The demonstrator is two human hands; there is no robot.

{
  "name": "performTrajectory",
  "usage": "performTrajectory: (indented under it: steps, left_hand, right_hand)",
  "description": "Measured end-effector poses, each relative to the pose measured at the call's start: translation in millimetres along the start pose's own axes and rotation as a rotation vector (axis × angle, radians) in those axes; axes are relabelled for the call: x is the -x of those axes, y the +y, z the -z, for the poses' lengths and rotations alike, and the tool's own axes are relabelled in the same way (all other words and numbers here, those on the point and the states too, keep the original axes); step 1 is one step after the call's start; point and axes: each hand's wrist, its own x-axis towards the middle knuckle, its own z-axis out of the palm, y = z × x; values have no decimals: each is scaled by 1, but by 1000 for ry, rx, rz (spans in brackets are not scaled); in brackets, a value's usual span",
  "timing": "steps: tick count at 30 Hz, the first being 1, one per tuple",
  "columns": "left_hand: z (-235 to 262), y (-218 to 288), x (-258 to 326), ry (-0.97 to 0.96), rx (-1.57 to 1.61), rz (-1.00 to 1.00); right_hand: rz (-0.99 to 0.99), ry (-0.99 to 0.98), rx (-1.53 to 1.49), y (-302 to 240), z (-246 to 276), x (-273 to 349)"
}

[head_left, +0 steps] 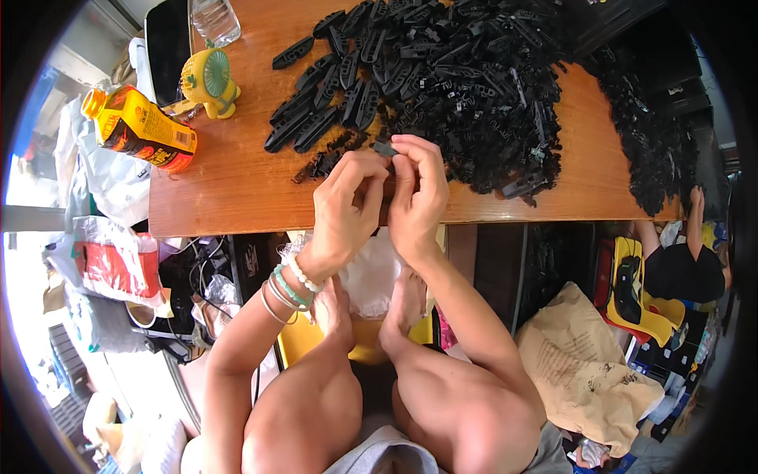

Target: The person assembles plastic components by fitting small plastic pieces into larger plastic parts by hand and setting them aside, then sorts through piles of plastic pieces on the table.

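Note:
Between the fingertips of both hands, just over the table's front edge, is a small dark grey plastic piece [384, 148]. My left hand [346, 197] pinches it from the left, with beaded bracelets on that wrist. From the other side my right hand [420, 189] grips it, its thumb and bent forefinger pressed close. The fingers hide much of the piece. Right behind the hands lies a big heap of small black plastic parts [482, 103]. Longer black slotted plastic pieces [320, 126] lie at the heap's left side.
On the wooden table [245, 186] stand a yellow toy-shaped fan [210, 83] and a clear container [215, 22]. An orange-yellow bottle [146, 130] leans at the left edge. More black parts [643, 142] lie at right, near another person [685, 265]. A brown paper sack [580, 371] sits below.

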Motion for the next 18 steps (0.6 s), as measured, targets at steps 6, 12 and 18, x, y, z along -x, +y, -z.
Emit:
performTrajectory:
  steps: [6,12,18]
  left_hand:
    - [5,-7,4,-6,67,5]
    - [28,5,-3,164,33,-57]
    - [47,34,13,166,-103,-266]
  right_hand:
    - [-151,-57,-101,2,6,7]
    - [-285,-84,-279,-4,10,8]
    - [-282,-92,-411,-5,17,4]
